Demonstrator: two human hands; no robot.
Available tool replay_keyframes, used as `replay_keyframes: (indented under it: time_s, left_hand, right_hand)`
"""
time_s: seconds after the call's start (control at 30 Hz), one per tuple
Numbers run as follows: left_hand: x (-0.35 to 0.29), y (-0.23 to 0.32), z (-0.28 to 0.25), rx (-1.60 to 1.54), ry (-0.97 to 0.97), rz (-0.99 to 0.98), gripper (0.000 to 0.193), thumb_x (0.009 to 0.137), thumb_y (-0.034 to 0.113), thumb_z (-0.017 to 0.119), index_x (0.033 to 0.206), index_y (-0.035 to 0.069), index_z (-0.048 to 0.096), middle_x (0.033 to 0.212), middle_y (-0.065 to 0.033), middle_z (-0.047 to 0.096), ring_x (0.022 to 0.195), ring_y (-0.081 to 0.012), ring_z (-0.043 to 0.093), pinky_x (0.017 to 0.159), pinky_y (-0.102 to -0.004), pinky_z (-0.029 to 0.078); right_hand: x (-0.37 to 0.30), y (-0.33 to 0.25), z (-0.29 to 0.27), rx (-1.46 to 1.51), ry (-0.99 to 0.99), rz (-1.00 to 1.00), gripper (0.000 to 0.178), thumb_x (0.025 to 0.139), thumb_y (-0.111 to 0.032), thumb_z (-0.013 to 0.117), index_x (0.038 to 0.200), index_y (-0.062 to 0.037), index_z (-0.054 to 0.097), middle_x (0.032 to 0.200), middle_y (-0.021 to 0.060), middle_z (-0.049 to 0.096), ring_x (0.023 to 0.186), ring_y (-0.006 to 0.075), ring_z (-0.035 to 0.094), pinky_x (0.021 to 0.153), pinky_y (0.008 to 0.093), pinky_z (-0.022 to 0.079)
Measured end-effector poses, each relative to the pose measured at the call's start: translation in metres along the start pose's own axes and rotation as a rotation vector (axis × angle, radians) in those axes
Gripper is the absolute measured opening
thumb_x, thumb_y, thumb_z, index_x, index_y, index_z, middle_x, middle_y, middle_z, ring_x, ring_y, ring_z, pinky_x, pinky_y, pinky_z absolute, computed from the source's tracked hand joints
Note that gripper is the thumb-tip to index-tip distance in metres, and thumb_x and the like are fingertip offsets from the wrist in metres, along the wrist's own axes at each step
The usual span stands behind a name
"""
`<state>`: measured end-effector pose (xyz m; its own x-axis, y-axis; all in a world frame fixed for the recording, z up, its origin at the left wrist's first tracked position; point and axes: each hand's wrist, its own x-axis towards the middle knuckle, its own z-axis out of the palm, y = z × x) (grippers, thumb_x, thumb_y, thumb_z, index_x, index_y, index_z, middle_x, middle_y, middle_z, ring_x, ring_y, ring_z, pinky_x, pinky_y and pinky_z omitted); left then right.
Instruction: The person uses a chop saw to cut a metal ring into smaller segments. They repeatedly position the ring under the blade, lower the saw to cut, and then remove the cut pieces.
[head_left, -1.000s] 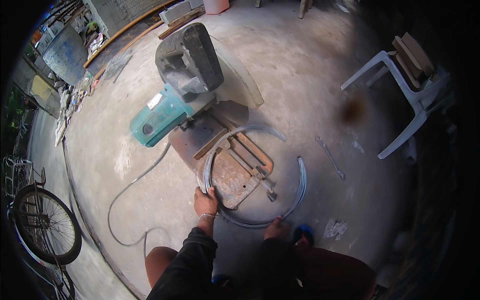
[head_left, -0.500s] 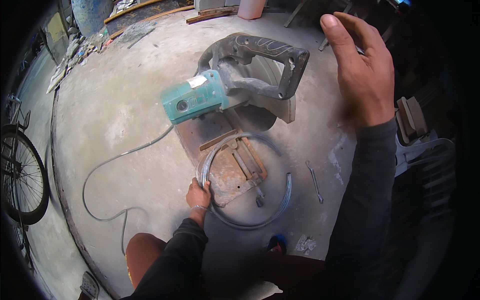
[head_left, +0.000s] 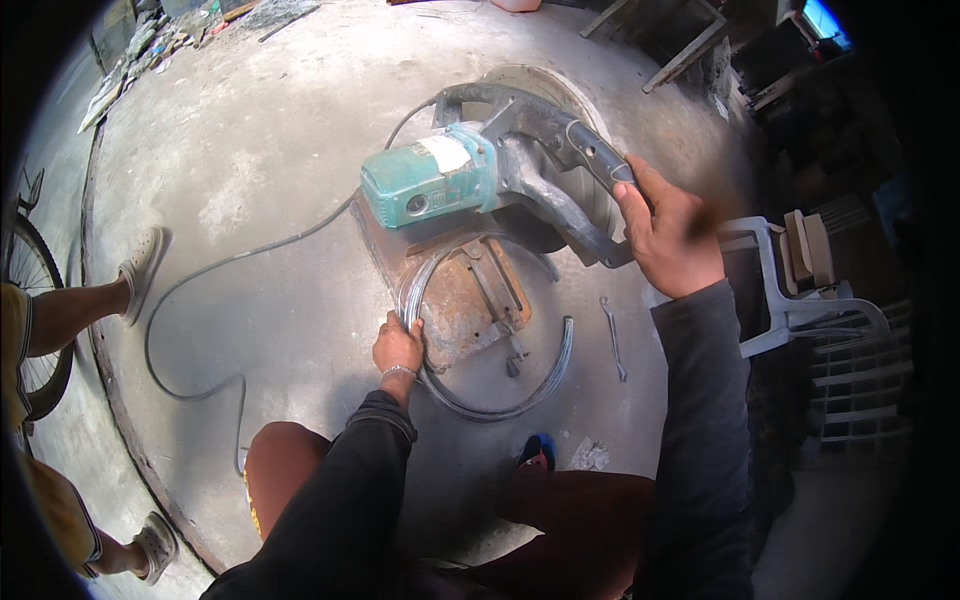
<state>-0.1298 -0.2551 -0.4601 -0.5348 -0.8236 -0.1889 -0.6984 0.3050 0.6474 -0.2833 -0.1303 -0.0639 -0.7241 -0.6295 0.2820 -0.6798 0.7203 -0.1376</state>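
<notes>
A chop saw (head_left: 430, 185) with a teal motor housing and a black loop handle stands on the concrete floor. My right hand (head_left: 672, 240) is closed round the far right part of that handle. My left hand (head_left: 399, 347) grips a curved bundle of grey wire (head_left: 487, 416) at its left side. The bundle forms an open ring, lying partly across the saw's rusty base (head_left: 455, 330). One end of it sticks up at the right; the other passes below the saw head by the clamp. The blade is mostly hidden behind the handle and guard.
A wrench (head_left: 613, 340) lies right of the wire. The saw's power cord (head_left: 190, 270) loops across the floor at left. Another person's sandalled feet (head_left: 143, 275) stand at the left, near a bicycle wheel (head_left: 45, 370). A white plastic chair (head_left: 775, 290) is at right.
My right hand has come down from the air onto the saw handle, and the handle has swung lower and to the right. Another person's legs have appeared at left. My left hand keeps its grip.
</notes>
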Motion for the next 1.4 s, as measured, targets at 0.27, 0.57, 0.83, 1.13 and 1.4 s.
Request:
replay_keyframes:
  time_s: [0.27,0.57,0.83,1.13,1.4]
  left_hand:
    - [0.000,0.003,0.005,0.026,0.005,0.023,0.042,0.087,0.041,0.066,0.107,0.005,0.056,0.094,-0.0218,0.067,0.089,-0.0412,0.066,0.078,-0.0486,0.052]
    - [-0.003,0.017,0.004,0.027,0.016,0.009,0.040,0.086,0.039,0.068,0.100,0.003,0.056,0.093,-0.0221,0.067,0.090,-0.0415,0.065,0.078,-0.0489,0.051]
    - [-0.004,0.022,-0.004,0.041,-0.011,-0.006,0.042,0.085,0.041,0.068,0.098,0.003,0.057,0.092,-0.0228,0.068,0.090,-0.0415,0.065,0.078,-0.0487,0.051]
    - [0.000,0.016,-0.003,0.065,-0.032,-0.045,0.047,0.085,0.045,0.067,0.107,0.004,0.058,0.096,-0.0226,0.068,0.094,-0.0413,0.065,0.081,-0.0486,0.051]
    - [0.000,0.016,0.001,0.084,-0.061,-0.044,0.061,0.085,0.053,0.065,0.118,0.003,0.059,0.097,-0.0251,0.069,0.095,-0.0419,0.067,0.082,-0.0475,0.052]
  right_hand:
    - [-0.065,0.029,0.050,0.045,0.172,-0.005,0.040,0.093,-0.026,0.060,0.126,-0.0026,0.062,0.099,0.0221,0.069,0.086,0.0379,0.068,0.077,0.0432,0.053]
    - [-0.063,0.027,0.048,0.086,0.219,-0.024,0.038,0.092,-0.027,0.062,0.120,-0.0015,0.066,0.091,0.0210,0.070,0.079,0.0359,0.068,0.071,0.0417,0.054]
    - [-0.076,0.035,0.065,0.061,0.294,-0.055,0.039,0.092,-0.028,0.062,0.123,-0.0048,0.064,0.082,0.0168,0.069,0.073,0.0343,0.067,0.067,0.0424,0.053]
    - [-0.053,0.025,0.036,0.055,-0.191,0.259,0.044,0.081,-0.034,0.057,0.095,0.0057,0.068,0.077,0.0265,0.066,0.074,0.0408,0.066,0.074,0.0462,0.052]
    - [-0.006,0.044,0.064,0.552,-0.562,0.484,0.054,0.081,-0.040,0.073,0.112,0.0024,0.062,0.097,0.0085,0.065,0.074,0.0140,0.066,0.060,0.0318,0.052]
